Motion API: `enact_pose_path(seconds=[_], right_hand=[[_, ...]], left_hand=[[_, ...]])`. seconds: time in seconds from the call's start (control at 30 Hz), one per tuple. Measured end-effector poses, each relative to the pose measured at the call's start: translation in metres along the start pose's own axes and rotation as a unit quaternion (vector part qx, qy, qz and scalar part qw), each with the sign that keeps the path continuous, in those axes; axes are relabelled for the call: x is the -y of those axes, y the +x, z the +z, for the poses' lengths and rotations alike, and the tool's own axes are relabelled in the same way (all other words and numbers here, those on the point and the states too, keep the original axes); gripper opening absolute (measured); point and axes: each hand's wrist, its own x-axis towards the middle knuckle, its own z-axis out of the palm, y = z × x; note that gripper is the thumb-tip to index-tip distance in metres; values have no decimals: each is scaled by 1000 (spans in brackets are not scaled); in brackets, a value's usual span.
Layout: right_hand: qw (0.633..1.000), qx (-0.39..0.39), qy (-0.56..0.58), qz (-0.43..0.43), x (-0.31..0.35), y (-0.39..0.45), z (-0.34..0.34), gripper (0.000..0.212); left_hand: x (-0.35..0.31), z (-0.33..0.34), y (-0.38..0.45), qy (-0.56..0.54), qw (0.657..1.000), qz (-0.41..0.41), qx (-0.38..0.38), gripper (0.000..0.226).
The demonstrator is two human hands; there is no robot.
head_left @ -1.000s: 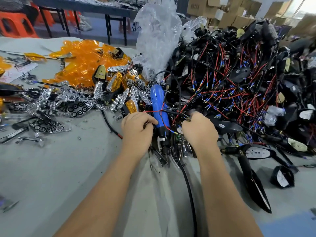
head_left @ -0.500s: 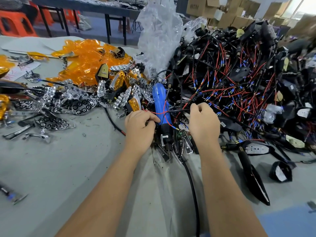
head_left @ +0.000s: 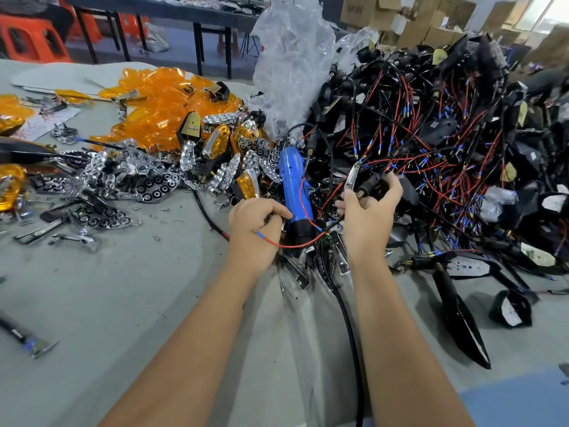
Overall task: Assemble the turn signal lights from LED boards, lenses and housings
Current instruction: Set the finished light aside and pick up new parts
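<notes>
Right hand [head_left: 368, 220] is raised off the table at the near edge of the black housing-and-wire pile [head_left: 446, 134], fingers curled around a black housing stem [head_left: 368, 187] with a narrow clear LED strip board [head_left: 352, 177] sticking up beside the thumb. The strip's long axis runs up and slightly right, away from the camera; its upper tip meets the red leads going into the pile.

Left hand [head_left: 257, 229] sits lower, knuckles up, fingers closed tight; what it pinches is hidden under the fingers, probably the same wire. A red wire [head_left: 295, 244] with a blue-sleeved end [head_left: 260, 233] crosses over the back of the left hand and arcs right toward the right hand's piece, passing in front of the blue electric screwdriver [head_left: 294, 192]. The screwdriver lies on the table between the two hands, long axis pointing away, left fingers touching its grip end.

Key relation: the held piece is up and to the right of the left hand, linked by that red lead; slack runs leftward. Judgement: step is pulling one wired board/housing free of the tangle, early in the assembly. The right hand is nearer the pile and carries the part; the left is nearer the orange lenses [head_left: 172, 100] and chrome reflectors [head_left: 147, 177] to the left. Risk: the lead snags on the pile's other wires.
</notes>
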Motion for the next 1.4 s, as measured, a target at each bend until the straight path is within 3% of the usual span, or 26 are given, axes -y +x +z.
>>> enact_pose_path(seconds=[0.07, 0.27, 0.4, 0.53, 0.63, 0.73, 0.8, 0.87, 0.97, 1.07, 1.13, 1.2, 1.23, 1.27, 1.33, 1.4], right_hand=[[1000, 16, 24, -4, 0, 2, 1, 61], [998, 21, 48, -21, 7, 3, 3, 31], [996, -5, 79, -46, 21, -1, 2, 31], [990, 23, 83, -110, 44, -15, 7, 32], [981, 79, 125, -128, 61, -32, 21, 34], [965, 177, 171, -92, 70, -55, 41, 33], [945, 255, 201, -22, 69, -71, 57, 30], [933, 324, 152, 40, 64, -84, 73, 26], [912, 396, 26, 106, 56, -97, 93, 20], [859, 483, -118, 121, 52, -104, 96, 15], [774, 592, -203, 94, 54, -106, 91, 13], [680, 689, -225, 107, 61, -106, 89, 26], [652, 713, -235, 107, 64, -107, 90, 32], [646, 714, -253, 96, 67, -106, 92, 31], [698, 650, -296, 47, 67, -100, 100, 28], [796, 533, -287, -6, 60, -90, 111, 31]], left_hand=[[-2, 0, 1, 8, 1000, -17, 5, 37], [-7, -3, -2, 4, 999, -33, 10, 41], [-9, -3, -3, -12, 999, -48, 4, 44], [-8, -3, -1, -59, 996, -68, -5, 44], [-6, -7, -1, -146, 984, -100, -25, 37], [-9, -20, 1, -250, 965, -71, -26, 27], [-10, -32, 4, -381, 922, -76, 3, 43], [-6, -47, 9, -478, 869, -127, -12, 62], [7, -73, 19, -481, 848, -207, -86, 51], [25, -102, 30, -411, 860, -242, -180, 19], [36, -117, 34, -347, 885, -259, -168, 16], [39, -122, 34, -333, 894, -267, -138, 11], [38, -121, 34, -349, 889, -269, -123, 8], [36, -118, 33, -371, 881, -270, -113, 14], [36, -112, 33, -388, 877, -264, -105, 28], [39, -111, 33, -384, 887, -241, -90, 29]])
